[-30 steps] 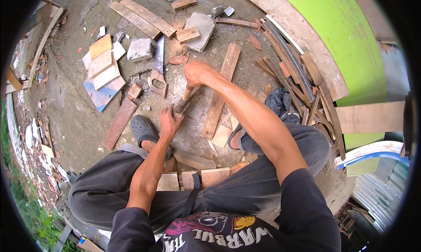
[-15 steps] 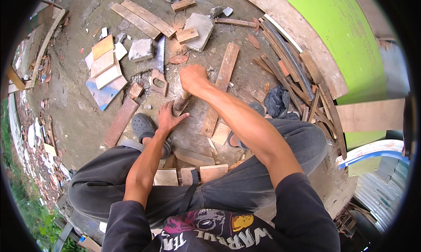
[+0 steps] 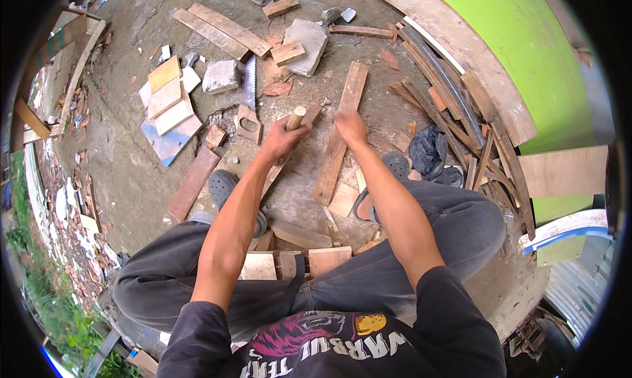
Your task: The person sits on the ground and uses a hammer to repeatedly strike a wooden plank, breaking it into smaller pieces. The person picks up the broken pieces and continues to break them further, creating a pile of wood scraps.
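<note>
A rough plank (image 3: 337,138) lies mid-ground before the seated person, right hand (image 3: 349,125) pressing it flat, left hand (image 3: 282,138) clenched on a round wooden handle (image 3: 295,117). Steadying the board firmly looks key. A handsaw (image 3: 248,95), concrete lumps (image 3: 221,76) and splintered offcuts (image 3: 224,30) lie toward the far edge.

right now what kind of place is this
Probably an outdoor yard used for rough carpentry. Bare concrete ground is strewn with scrap planks, a handsaw lies nearby, and the left hand grips a wooden handle while the right hand steadies a board.
</note>
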Available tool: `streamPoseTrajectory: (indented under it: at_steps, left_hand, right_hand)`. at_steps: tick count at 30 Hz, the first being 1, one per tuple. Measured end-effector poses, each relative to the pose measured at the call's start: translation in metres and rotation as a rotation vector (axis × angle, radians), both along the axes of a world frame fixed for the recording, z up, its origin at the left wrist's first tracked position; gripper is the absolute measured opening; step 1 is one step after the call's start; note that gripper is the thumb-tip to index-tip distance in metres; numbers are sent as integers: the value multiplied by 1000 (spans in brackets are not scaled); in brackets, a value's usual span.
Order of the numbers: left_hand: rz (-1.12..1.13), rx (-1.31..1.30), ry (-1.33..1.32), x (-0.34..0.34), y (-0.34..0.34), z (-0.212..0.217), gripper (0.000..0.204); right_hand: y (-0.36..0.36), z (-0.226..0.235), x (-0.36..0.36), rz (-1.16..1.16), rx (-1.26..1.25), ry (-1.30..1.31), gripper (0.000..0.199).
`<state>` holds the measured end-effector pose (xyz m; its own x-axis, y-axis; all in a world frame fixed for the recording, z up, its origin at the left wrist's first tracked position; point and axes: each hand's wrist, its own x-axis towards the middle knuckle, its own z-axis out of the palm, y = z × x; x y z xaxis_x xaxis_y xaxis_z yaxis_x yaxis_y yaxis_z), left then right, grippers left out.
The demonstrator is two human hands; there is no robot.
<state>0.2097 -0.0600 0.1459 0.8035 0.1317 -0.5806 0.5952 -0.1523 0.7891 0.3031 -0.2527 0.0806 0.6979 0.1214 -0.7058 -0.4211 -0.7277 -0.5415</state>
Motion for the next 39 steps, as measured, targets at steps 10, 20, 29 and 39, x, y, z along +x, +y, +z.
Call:
streamPoseTrajectory:
  at_steps: [10, 20, 29, 39]
  left_hand:
    - [-76, 61, -5, -5, 8, -10, 39]
    - [21, -39, -14, -10, 8, -24, 40]
    - [-21, 39, -47, -7, 9, -29, 24]
    - [24, 21, -127, -18, 11, -41, 21]
  right_hand:
    - [-2, -75, -109, -88, -337, 80, 108]
    - [-88, -20, -76, -291, -9, -57, 94]
    - [-119, 113, -29, -391, 198, 24, 61]
    - [-68, 153, -61, 151, 55, -253, 90]
